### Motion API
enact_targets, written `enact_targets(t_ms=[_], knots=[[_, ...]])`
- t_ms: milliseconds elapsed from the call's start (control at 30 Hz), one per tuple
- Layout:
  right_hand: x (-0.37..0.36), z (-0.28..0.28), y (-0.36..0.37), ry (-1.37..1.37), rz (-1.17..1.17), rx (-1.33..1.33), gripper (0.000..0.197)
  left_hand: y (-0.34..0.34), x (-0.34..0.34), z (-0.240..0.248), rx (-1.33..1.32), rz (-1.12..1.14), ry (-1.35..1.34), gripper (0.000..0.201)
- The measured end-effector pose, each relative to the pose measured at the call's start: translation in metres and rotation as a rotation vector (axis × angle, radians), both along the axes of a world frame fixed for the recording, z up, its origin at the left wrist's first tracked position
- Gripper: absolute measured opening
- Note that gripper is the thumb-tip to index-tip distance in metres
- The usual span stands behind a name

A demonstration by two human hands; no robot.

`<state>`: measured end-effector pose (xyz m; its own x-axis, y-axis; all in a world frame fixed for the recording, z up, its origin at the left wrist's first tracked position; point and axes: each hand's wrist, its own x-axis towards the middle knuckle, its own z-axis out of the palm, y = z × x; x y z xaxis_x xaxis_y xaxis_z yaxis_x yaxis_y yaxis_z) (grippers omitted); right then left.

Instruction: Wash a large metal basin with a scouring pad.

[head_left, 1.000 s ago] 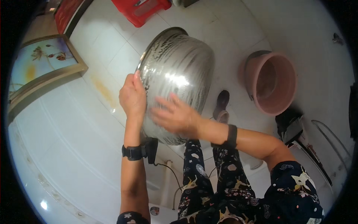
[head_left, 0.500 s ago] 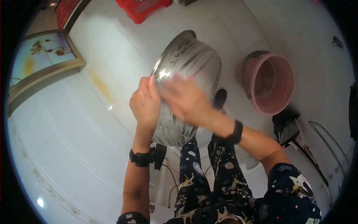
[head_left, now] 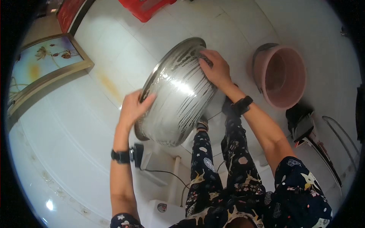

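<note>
A large silvery metal basin (head_left: 176, 98) is held up off the floor on its side, its wet, streaked outer wall toward me and its rim to the upper left. My left hand (head_left: 134, 108) grips it at the lower left rim, thumb on the outer wall and fingers hidden behind. At the basin's far right end, my right hand (head_left: 216, 70) is closed against the wall close to the rim. A small dark, rough-looking patch shows beneath its fingers; whether this is a pad in the hand, I cannot tell.
A pink bucket (head_left: 304, 78) with some murky content stands on the tiled floor at right. Behind is a red plastic stool (head_left: 143, 11). A framed flower panel (head_left: 51, 57) is at left. Dark items and a looped hose (head_left: 340, 138) lie along the right side.
My right hand has moved from rubbing the middle of the basin to its far right end. The basin has tilted and turned, and my left hand has shifted left and lower along the rim.
</note>
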<state>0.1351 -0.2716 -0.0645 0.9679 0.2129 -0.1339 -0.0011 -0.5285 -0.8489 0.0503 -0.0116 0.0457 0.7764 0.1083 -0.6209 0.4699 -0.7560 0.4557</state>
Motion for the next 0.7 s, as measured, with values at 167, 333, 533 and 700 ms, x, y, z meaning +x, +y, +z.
enact_targets(t_ms=[167,333,533,700], knots=[[-0.020,0.011,0.010,-0.120,-0.018,0.027,0.030,-0.042,0.085,-0.023,-0.143,-0.082,-0.079,0.034],[-0.008,0.009,-0.029,-0.104,-0.098,0.053,0.029,-0.102,0.047,-0.016,-0.160,-0.149,-0.258,0.020],[0.053,0.000,-0.073,-0.253,-0.199,-0.095,0.032,-0.115,0.018,0.011,-0.319,0.098,-0.292,0.013],[0.057,0.049,-0.019,-0.359,-0.071,-0.167,0.041,-0.092,0.006,0.006,-0.171,0.140,-0.373,0.011]])
